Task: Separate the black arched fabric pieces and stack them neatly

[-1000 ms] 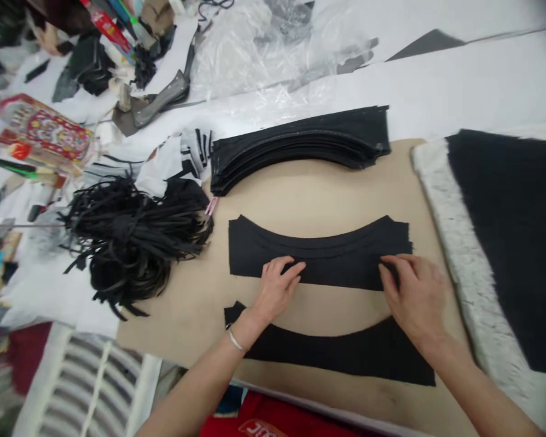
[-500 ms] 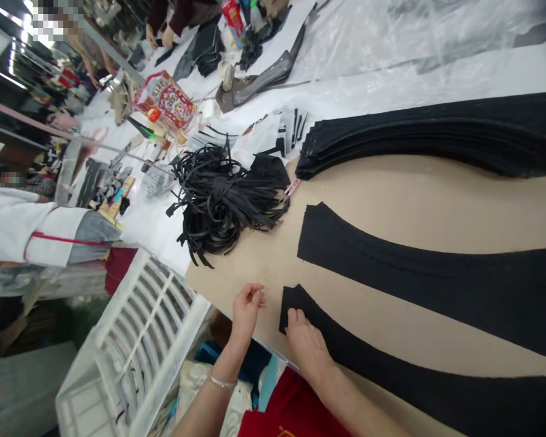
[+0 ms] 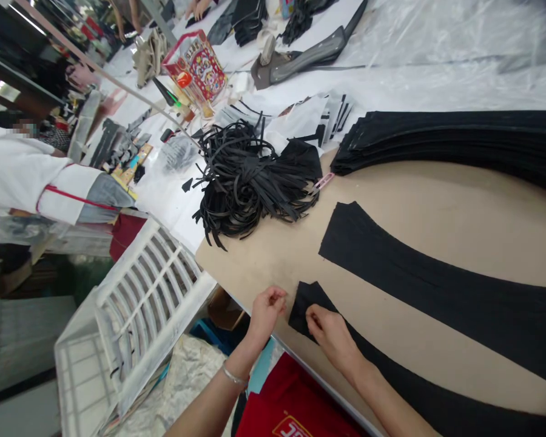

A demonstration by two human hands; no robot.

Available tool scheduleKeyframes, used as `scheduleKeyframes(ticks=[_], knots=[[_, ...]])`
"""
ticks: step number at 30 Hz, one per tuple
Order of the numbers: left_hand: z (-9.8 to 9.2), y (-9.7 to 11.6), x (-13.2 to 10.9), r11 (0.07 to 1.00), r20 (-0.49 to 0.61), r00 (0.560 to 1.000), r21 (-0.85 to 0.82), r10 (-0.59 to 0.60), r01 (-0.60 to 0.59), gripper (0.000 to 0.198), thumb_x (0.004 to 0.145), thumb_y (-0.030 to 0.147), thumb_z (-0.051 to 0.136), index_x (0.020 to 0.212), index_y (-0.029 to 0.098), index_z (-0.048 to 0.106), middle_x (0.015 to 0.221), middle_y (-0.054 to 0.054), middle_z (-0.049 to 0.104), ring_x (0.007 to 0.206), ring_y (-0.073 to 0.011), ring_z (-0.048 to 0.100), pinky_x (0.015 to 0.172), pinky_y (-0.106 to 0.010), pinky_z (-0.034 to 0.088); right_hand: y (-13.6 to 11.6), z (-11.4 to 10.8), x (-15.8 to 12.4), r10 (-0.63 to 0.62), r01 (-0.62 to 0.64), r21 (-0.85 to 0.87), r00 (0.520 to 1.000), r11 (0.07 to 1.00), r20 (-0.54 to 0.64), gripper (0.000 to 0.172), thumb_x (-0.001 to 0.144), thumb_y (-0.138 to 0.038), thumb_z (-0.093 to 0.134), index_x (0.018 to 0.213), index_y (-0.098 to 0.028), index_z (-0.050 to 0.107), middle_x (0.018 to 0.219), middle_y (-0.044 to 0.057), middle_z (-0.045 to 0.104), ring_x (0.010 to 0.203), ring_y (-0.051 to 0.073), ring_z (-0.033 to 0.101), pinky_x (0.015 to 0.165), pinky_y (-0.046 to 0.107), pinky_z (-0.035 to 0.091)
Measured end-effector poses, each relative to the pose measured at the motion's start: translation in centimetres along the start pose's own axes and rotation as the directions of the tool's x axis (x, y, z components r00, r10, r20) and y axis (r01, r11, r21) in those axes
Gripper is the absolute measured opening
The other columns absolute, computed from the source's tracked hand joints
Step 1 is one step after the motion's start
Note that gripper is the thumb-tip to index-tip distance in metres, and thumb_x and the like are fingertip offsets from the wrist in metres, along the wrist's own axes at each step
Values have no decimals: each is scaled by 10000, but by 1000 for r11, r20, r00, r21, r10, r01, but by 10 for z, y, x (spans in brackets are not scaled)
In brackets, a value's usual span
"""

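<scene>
Black strip beneath right hand, left hand beside it, each pinched closed

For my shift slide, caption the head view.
Right hand over the nearest black cloth piece, left hand beside its end.

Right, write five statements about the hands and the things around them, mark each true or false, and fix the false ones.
1. A bracelet circles the wrist of the left hand. True.
2. The right hand is at one end of the nearest black piece. True.
3. The left hand is buried in black strips. False: the bundle of strips lies apart from both hands.
4. A stack of black pieces lies beyond the hands. True.
5. The work surface is green. False: it is a tan board.
</scene>
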State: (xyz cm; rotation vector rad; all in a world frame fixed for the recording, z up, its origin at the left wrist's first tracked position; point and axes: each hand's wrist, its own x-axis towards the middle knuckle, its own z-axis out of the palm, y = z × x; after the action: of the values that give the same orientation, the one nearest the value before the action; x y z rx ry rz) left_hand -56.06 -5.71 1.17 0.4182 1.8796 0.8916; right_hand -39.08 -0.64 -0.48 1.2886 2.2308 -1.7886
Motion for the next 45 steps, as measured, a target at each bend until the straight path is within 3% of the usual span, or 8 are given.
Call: scheduleKeyframes(ticks=[4, 16, 23, 29, 35, 38, 41, 45], knots=[[14, 8, -14, 1000, 88, 996, 8, -8, 7, 200, 701, 294, 584, 845, 158, 613, 706, -4, 617, 598, -127, 573, 565, -247, 460, 11, -6, -2, 15, -29, 285, 999, 958, 50, 166, 861, -273, 391, 812, -193, 528, 666, -14, 580, 659, 141, 620, 613, 226, 449], [25, -1, -20, 811, -31, 965, 549, 261, -202, 304, 789, 69, 430, 1026, 196, 571, 686, 10, 574, 670, -166, 565, 673, -291, 420, 29, -11, -7, 13, -42, 635, 999, 771, 50, 193, 819, -366, 524, 832, -174, 547, 708, -5, 587, 696, 160, 616, 691, 286, 484], [40, 0, -58, 503, 161, 678, 554, 717, -664, 301, 892, 60, 359, 1032, 196, 588, 1013, -112, 603, 975, -198, 566, 873, -346, 481, 34, -13, -11, -11, 2, 696, 1000, 718, 8, 157, 786, -326, 541, 825, -175, 536, 739, -3, 582, 714, 147, 574, 700, 284, 469], [48, 2, -48, 639, 232, 880, 614, 415, -463, 336, 879, 52, 315, 974, 179, 612, 916, -106, 643, 868, -227, 608, 788, -395, 522, 36, -13, -10, -32, 34, 714, 999, 700, -17, 97, 727, -260, 539, 778, -178, 526, 698, -28, 538, 681, 130, 519, 675, 261, 421], [51, 1, -31, 662, 326, 861, 551, 390, -508, 510, 838, 65, 430, 1312, 227, 524, 1245, -106, 541, 1138, -216, 543, 1011, -372, 462, 28, -31, -25, -11, 9, 774, 1000, 633, -3, 127, 745, -294, 559, 751, -173, 522, 683, -29, 509, 647, 111, 461, 626, 234, 383], [59, 3, -32, 614, 317, 884, 637, 343, -466, 575, 813, 169, 571, 1374, 263, 485, 1210, -100, 509, 1097, -243, 538, 983, -401, 473, 37, -44, -48, 92, -56, 881, 996, 470, 14, 194, 748, -352, 629, 766, -177, 547, 669, -32, 524, 594, 99, 445, 575, 220, 380], [68, 0, -35, 557, 279, 902, 715, 329, -424, 626, 801, 274, 627, 1402, 260, 454, 1230, -114, 457, 1119, -273, 508, 966, -432, 473, 70, -62, -87, 329, 14, 963, 938, 271, -107, 294, 621, -395, 763, 758, -193, 601, 717, -2, 602, 604, 126, 507, 589, 254, 445], [76, -8, -38, 499, 256, 900, 762, 352, -412, 604, 842, 320, 571, 1420, 226, 421, 1232, -121, 422, 1135, -273, 486, 975, -435, 465, 133, -95, -169, 705, 223, 949, 635, 224, -315, 340, 586, -475, 779, 819, -255, 663, 906, 64, 673, 767, 219, 615, 622, 339, 516]])
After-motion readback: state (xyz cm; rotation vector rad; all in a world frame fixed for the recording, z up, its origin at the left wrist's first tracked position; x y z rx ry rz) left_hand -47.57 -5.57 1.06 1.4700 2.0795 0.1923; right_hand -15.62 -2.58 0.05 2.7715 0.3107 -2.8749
